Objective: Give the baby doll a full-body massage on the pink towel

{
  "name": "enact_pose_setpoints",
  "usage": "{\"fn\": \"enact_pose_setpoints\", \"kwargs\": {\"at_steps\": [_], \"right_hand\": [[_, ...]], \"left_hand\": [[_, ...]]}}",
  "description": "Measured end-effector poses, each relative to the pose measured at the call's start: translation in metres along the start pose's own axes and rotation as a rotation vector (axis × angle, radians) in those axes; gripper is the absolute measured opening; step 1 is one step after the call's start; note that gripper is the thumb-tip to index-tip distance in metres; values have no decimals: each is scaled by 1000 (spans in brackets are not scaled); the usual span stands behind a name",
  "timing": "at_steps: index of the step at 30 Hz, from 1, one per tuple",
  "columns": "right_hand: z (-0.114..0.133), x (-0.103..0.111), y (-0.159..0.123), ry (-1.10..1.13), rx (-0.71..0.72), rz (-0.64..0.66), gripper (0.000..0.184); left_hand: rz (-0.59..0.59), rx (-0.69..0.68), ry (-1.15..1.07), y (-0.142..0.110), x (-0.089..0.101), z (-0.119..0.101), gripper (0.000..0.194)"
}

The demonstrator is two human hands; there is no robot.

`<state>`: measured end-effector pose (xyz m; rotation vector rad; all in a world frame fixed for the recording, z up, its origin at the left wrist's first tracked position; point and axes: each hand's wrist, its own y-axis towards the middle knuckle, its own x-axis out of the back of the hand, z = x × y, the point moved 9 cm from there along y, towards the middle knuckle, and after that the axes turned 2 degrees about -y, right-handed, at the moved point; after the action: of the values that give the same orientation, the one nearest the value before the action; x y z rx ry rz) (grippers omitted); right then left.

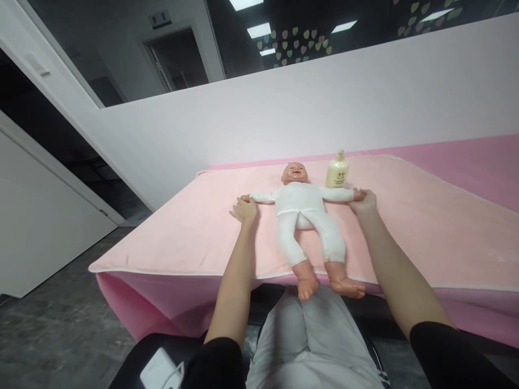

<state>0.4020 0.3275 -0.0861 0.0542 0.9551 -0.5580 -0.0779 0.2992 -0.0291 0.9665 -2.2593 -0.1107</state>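
A baby doll (pixel 305 212) in a white suit lies on its back on the pink blanket (pixel 425 227), arms spread wide, feet hanging over the near edge. My left hand (pixel 244 210) grips the doll's hand on the left side. My right hand (pixel 364 201) is closed round the doll's other hand on the right.
A cream lotion bottle with a pump (pixel 337 170) stands just behind the doll's right-side arm. The pink table (pixel 130 294) butts against a white partition wall (pixel 324 102). A grey floor and a doorway (pixel 178 59) lie to the left.
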Motion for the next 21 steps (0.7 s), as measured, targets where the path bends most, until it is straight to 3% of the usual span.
{"fn": "enact_pose_setpoints", "kwargs": {"at_steps": [3, 5, 8, 15, 21], "right_hand": [[1, 3, -9, 49, -51, -88, 19], [6, -1, -17, 51, -28, -86, 18], [9, -8, -26, 21, -26, -71, 16], [5, -13, -28, -87, -47, -34, 22], [5, -13, -29, -110, -52, -30, 21]], "left_hand": [[111, -25, -15, 4, -10, -1, 34], [136, 37, -59, 9, -12, 5, 38], [92, 127, -61, 19, -8, 15, 43], [90, 64, 195, 19, -12, 5, 37], [60, 93, 91, 15, -4, 6, 36]]}}
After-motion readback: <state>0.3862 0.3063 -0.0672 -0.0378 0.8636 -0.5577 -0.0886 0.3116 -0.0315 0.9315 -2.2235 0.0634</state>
